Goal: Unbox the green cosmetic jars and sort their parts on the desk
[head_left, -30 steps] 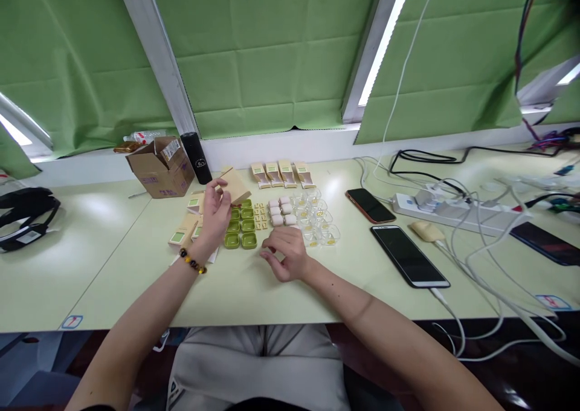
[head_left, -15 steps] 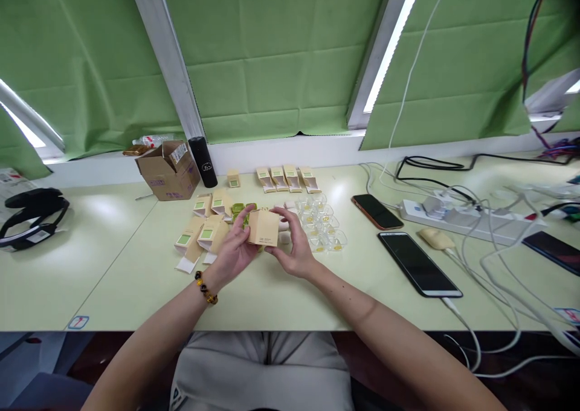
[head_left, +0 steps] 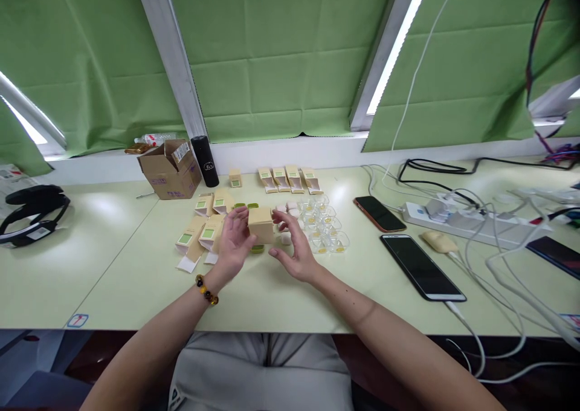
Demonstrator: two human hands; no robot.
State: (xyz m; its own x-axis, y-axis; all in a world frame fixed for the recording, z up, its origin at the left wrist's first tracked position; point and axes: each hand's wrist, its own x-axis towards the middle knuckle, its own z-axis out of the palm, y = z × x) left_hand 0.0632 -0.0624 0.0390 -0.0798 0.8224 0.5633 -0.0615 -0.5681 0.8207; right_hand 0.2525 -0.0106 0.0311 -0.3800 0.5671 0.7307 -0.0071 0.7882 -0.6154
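A small tan cardboard box (head_left: pixel 261 226) is held above the table, its top closed in. My left hand (head_left: pixel 235 242) grips it along the left side, thumb at the front. On the other side, my right hand (head_left: pixel 295 251) has thumb and fingers apart, the fingertips close to the box's right edge; whether they touch it I cannot tell. Green pieces (head_left: pixel 257 249) lie partly hidden below and behind the box. Small pale pinkish pieces (head_left: pixel 286 239) lie behind my right hand. Clear plastic cups (head_left: pixel 329 223) with yellow spots stand right of them.
Opened tan boxes (head_left: pixel 209 233) lie left of my hands, with another row (head_left: pixel 294 180) at the back. A closed box (head_left: pixel 235 177), a black bottle (head_left: pixel 205 161) and a carton (head_left: pixel 169 170) stand behind. Phones (head_left: pixel 421 267), a power strip (head_left: pixel 466 222) and cables lie right.
The box has tilted, so its top now shows more and its printed front less. My right hand's fingers have come away from its front and lower edge. My left hand still holds it.
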